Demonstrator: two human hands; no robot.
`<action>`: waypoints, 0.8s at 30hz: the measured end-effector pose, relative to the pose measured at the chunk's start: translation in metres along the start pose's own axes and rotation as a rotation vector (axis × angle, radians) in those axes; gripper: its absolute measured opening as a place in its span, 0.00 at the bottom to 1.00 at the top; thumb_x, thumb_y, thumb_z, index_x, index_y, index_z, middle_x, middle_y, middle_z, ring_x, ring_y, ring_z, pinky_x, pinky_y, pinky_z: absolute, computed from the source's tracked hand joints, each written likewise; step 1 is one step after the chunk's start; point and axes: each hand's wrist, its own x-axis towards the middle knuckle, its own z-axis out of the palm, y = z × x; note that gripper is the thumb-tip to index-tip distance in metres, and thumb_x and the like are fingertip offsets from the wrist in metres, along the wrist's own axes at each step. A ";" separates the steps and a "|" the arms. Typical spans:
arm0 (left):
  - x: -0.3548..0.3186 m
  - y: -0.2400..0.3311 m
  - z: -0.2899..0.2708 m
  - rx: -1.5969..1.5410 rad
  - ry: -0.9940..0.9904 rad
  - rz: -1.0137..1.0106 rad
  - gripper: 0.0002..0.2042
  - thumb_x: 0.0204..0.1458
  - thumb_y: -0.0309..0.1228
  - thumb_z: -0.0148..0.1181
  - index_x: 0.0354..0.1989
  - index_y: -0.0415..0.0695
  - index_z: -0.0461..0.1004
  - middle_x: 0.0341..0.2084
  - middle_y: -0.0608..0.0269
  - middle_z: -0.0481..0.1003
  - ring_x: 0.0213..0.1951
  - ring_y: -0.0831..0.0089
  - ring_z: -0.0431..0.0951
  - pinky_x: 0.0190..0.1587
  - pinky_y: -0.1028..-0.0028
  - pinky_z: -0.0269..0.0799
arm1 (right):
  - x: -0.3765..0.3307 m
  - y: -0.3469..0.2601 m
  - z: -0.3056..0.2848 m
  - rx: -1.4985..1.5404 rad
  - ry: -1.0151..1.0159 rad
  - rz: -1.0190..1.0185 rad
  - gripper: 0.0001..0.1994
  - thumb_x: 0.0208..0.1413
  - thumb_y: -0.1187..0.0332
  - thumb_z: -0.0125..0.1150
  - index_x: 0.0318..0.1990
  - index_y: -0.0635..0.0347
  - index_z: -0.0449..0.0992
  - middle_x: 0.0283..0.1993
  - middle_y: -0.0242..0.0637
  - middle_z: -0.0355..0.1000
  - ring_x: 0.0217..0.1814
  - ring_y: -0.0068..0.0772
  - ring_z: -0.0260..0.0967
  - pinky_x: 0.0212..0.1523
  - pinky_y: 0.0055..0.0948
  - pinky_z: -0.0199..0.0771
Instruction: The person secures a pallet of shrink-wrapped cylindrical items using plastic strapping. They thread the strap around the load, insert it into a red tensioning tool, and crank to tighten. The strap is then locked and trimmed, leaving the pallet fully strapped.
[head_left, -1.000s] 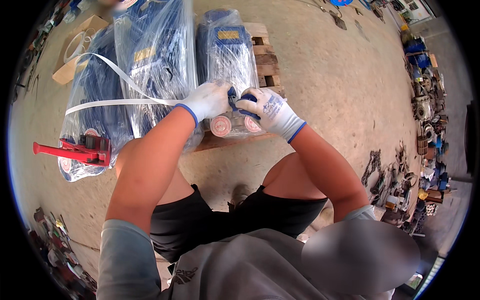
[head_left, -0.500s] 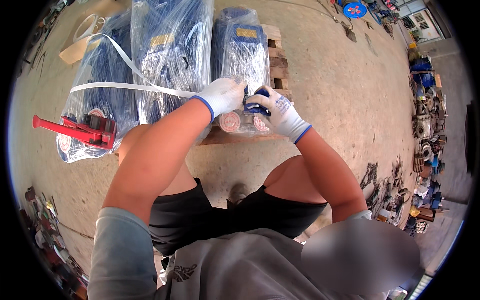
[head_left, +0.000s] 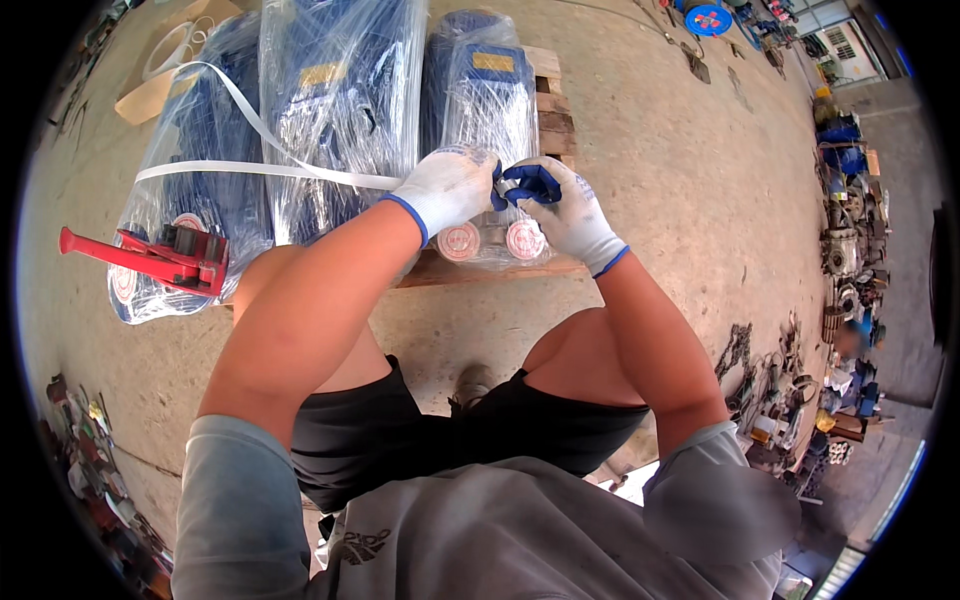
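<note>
Both my hands wear white gloves with blue palms and meet over the near end of the right-hand plastic-wrapped blue bundle [head_left: 490, 105]. My left hand [head_left: 452, 188] is closed, its fingertips pinched together. A white strap [head_left: 270, 172] runs from the left across the bundles and disappears under this hand. My right hand [head_left: 568, 208] is curled, thumb and fingers closing on a small silvery piece [head_left: 508, 187] between the two hands. What kind of piece it is cannot be made out. A red strapping tool [head_left: 165, 262] with a long handle rests on the left bundle.
The wrapped bundles lie on a wooden pallet [head_left: 553, 120]. An open cardboard box [head_left: 150, 95] with a white strap coil stands behind the left bundle. Along the right wall are piled parts [head_left: 845, 250]; chains [head_left: 740, 350] lie on the concrete floor [head_left: 680, 190].
My right hand has shifted slightly up and its fingers have turned inward toward the left fingertips, where a small silvery piece now shows. The left hand has moved little.
</note>
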 end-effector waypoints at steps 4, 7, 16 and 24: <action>-0.001 -0.004 0.013 0.187 -0.051 0.020 0.09 0.59 0.32 0.61 0.43 0.40 0.77 0.33 0.48 0.81 0.38 0.49 0.84 0.41 0.56 0.80 | 0.008 0.002 0.003 0.064 -0.008 0.061 0.14 0.58 0.76 0.69 0.52 0.63 0.79 0.44 0.38 0.82 0.47 0.30 0.80 0.50 0.30 0.79; -0.001 -0.009 0.014 0.216 0.059 0.143 0.10 0.60 0.33 0.61 0.43 0.40 0.77 0.35 0.48 0.82 0.39 0.51 0.85 0.39 0.57 0.80 | 0.014 -0.009 0.011 0.306 0.022 0.243 0.12 0.59 0.74 0.68 0.49 0.64 0.81 0.41 0.35 0.82 0.42 0.25 0.79 0.45 0.27 0.78; 0.006 0.006 -0.005 -0.033 -0.036 -0.195 0.17 0.63 0.43 0.58 0.46 0.40 0.77 0.41 0.46 0.84 0.48 0.46 0.84 0.50 0.55 0.79 | 0.023 -0.005 0.000 0.478 0.124 0.514 0.11 0.64 0.69 0.66 0.50 0.63 0.82 0.40 0.32 0.80 0.36 0.21 0.74 0.39 0.23 0.76; 0.000 -0.017 -0.006 -0.178 -0.074 -0.332 0.21 0.54 0.44 0.74 0.49 0.44 0.79 0.43 0.53 0.84 0.48 0.52 0.84 0.51 0.59 0.78 | -0.020 -0.003 -0.008 1.040 0.031 0.881 0.26 0.68 0.44 0.60 0.46 0.65 0.79 0.37 0.46 0.81 0.34 0.41 0.79 0.34 0.38 0.82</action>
